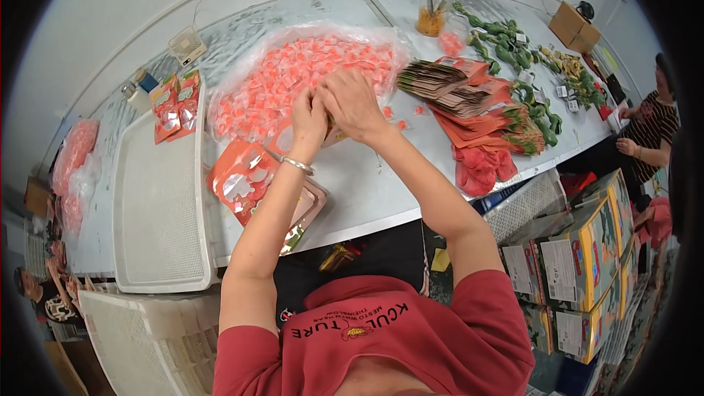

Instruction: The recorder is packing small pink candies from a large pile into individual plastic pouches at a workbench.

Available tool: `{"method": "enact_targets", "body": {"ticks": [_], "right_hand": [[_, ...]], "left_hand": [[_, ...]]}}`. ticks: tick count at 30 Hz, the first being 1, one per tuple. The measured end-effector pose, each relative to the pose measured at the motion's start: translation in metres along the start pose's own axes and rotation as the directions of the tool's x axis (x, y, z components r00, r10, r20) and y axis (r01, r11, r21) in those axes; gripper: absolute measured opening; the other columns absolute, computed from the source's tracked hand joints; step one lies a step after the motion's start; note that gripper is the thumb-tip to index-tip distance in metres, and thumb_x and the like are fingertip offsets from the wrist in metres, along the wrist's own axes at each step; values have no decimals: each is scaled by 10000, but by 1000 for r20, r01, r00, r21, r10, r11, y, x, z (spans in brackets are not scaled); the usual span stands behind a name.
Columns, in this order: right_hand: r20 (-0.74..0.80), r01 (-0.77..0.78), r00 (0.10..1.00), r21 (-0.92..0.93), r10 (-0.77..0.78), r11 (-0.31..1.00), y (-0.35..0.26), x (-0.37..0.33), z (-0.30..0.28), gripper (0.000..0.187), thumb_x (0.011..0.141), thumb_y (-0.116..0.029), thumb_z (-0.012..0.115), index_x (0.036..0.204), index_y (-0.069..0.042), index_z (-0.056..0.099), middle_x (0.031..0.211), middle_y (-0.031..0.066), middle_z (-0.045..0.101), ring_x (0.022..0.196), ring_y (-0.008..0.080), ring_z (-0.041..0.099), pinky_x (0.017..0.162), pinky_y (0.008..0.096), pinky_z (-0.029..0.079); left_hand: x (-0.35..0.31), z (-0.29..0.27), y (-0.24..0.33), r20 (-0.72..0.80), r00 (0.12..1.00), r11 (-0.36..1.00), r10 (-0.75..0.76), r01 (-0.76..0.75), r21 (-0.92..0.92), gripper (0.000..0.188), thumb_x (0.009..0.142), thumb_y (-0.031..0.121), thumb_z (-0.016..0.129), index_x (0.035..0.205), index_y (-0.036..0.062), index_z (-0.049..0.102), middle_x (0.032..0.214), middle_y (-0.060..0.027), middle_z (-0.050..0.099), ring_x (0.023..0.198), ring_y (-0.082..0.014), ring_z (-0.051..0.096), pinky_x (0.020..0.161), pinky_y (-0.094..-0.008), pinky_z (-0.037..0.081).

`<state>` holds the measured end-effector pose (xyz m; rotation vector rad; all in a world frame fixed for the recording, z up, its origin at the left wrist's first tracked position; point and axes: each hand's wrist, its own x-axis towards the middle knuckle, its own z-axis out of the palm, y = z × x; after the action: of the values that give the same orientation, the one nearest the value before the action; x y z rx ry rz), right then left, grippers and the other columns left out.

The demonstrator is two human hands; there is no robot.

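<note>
Over the front edge of the heap of small pink-and-white wrapped pieces, my two hands meet with fingers bent together. An orange-red pouch shows beneath them, partly covered. My left hand, with a bangle at the wrist, is closed at the pouch. Against it, my right hand is also closed; what its fingertips grip is hidden. Beside my left forearm lie printed orange-red pouches. Right of my right hand, a few loose wrapped pieces lie on the table.
A fanned stack of pouches and red cloth lie right, with green bundled items beyond. White plastic trays stand left. Cartons are stacked lower right. Another person works at the far right, one more at far left.
</note>
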<state>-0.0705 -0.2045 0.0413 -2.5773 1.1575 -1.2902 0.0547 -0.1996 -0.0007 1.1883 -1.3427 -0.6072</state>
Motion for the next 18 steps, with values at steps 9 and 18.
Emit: {"method": "enact_targets", "body": {"ticks": [9, 18], "right_hand": [[585, 56, 810, -126, 29, 990, -7, -25, -51, 548, 752, -393, 639, 1211, -126, 503, 1188, 83, 514, 1076, 253, 510, 902, 453, 379], [397, 264, 871, 120, -290, 957, -1, 36, -76, 431, 631, -369, 758, 941, -101, 622, 969, 81, 631, 916, 230, 604, 779, 378, 501]], "left_hand": [[1, 2, 27, -20, 986, 979, 164, -160, 129, 182, 870, 146, 473, 791, -17, 488, 678, -200, 550, 618, -308, 550, 573, -402, 416], [25, -31, 64, 123, 986, 974, 111, -132, 185, 172, 851, 156, 498, 785, -2, 507, 671, -192, 553, 607, -334, 553, 573, -391, 437]]}}
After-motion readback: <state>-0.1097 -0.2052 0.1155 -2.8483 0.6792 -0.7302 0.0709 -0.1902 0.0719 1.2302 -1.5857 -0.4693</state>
